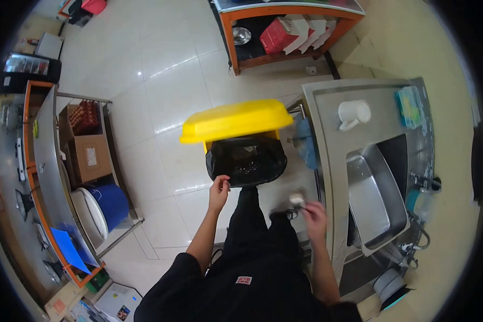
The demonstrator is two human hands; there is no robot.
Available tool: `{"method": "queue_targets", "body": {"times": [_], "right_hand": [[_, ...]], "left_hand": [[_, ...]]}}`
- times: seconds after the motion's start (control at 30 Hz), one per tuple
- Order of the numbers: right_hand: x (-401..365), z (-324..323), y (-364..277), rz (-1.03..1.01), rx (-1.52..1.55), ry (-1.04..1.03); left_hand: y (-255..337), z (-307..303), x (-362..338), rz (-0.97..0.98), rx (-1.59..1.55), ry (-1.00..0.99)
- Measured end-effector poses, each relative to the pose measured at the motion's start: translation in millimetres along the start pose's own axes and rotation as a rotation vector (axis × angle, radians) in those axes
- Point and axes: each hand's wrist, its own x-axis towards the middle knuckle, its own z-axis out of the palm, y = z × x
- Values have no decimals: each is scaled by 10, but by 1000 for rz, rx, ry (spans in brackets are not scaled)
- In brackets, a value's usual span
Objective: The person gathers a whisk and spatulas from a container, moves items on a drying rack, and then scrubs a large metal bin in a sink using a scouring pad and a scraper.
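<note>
Over tiles (166,91), left hand (219,190) grips bin liner (247,161), right hand (314,216) a seemingly metal object (297,200).

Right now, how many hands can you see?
2. The left hand is at the rim of the black bin liner under the yellow lid; the right hand holds a small metal object beside the steel sink counter. No others show.

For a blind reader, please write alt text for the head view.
A person in black stands over an open bin with a yellow lid and black liner, left hand at its rim, right hand holding a small shiny object, too blurred to name. A steel sink and white jug lie to the right.
</note>
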Motion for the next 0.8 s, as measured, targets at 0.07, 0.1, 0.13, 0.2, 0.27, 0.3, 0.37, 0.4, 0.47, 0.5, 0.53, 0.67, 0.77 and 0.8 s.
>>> {"method": "queue_targets", "body": {"times": [0.07,0.1,0.13,0.2,0.27,0.3,0.37,0.4,0.47,0.5,0.53,0.67,0.77,0.8], "right_hand": [[555,749,793,275,293,-241],[788,1092,1132,379,350,-274],[993,1402,1424,487,412,-301],[1476,1895,1944,512,451,-333],[1729,2317,2349,573,531,-283],[1791,2478,2546,615,579,-219],[1728,2731,3102,860,411,-142],[1724,2807,3311,957,297,-165],[1726,2884,3410,993,175,-257],[1755,2892,3354,999,328,-208],[1834,2901,3294,989,479,-152],[1676,2747,3228,1086,400,-183],[1709,2828,3273,1055,500,-194],[1700,2823,3245,1088,383,-224]], "left_hand": [[-121,-164,-36,-87,-104,10],[-207,-301,-142,-134,-152,23],[-291,-489,-288,-183,-174,77],[-512,-933,-621,-267,-199,227],[-837,-1613,-1197,-355,-201,310],[-885,-1832,-1491,-465,-156,476],[-1041,-2259,-2160,-588,-90,713],[-1085,-2373,-2457,-688,-55,828],[-1065,-2518,-2905,-844,28,927],[-1067,-2534,-3051,-895,62,909],[-1105,-2517,-3073,-938,87,888],[-1285,-2338,-2650,-824,52,670],[-1091,-2135,-1788,-563,17,550],[-947,-2044,-1453,-492,14,537]]}}
